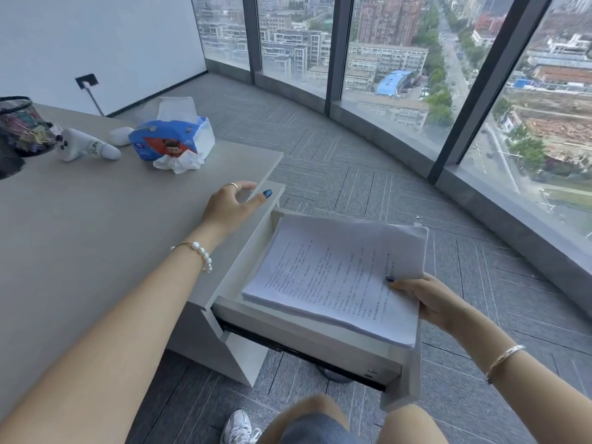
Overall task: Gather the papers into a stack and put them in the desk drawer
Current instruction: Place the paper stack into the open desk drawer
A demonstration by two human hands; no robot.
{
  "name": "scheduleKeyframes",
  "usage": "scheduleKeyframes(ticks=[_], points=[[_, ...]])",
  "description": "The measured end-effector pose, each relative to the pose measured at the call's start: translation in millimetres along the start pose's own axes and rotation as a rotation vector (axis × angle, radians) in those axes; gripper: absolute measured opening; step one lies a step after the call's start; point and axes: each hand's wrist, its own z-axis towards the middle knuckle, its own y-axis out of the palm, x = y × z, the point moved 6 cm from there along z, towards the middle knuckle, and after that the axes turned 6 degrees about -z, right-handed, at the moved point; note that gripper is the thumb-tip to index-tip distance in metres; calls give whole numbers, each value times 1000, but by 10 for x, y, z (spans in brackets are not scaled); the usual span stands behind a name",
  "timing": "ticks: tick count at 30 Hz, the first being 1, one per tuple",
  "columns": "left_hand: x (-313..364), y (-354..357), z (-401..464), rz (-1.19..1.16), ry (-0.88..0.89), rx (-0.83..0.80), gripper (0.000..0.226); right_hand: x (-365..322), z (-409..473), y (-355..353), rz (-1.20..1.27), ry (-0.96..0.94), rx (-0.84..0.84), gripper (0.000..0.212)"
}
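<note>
just right hand [426, 299] fingers [402, 285] pinching papers [336, 274].

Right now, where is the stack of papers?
In the head view, the stack of papers is right of the desk, over the open drawer, held by the right hand.

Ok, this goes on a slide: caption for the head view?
Right hand lowers the paper stack into the open desk drawer; left hand rests on the desk edge.

Bright window [384, 59] daylight; wide-angle bending at edges.
</note>
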Motion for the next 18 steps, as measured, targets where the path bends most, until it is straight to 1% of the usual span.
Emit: scheduleKeyframes(ticks=[3, 6, 9, 11, 12, 15, 16, 18], points=[[-12, -2, 8, -11, -6, 7, 49, -52, 70, 121, -7, 5, -21, 20], [-20, -1, 14, -19, -8, 13, 48, -106, 137, 321, -6, 6, -65, 17], [-20, -5, 15, -25, -12, 17, 46, -72, 254, 522, -18, 39, -102, 27], [-11, -8, 16, -31, -10, 21, 45, -41, 311, 622, -85, 29, -71, 34], [-8, -10, 14, -32, -9, 23, 45, -32, 344, 630, -184, -5, -17, 43], [-19, -10, 14, -34, -12, 30, 44, -20, 417, 536, -512, -102, 165, 95], [-20, -10, 14, -36, -12, 32, 44, -27, 423, 507, -588, -145, 198, 104], [-17, -12, 17, -43, -11, 34, 43, -56, 427, 448, -728, -231, 232, 108]])
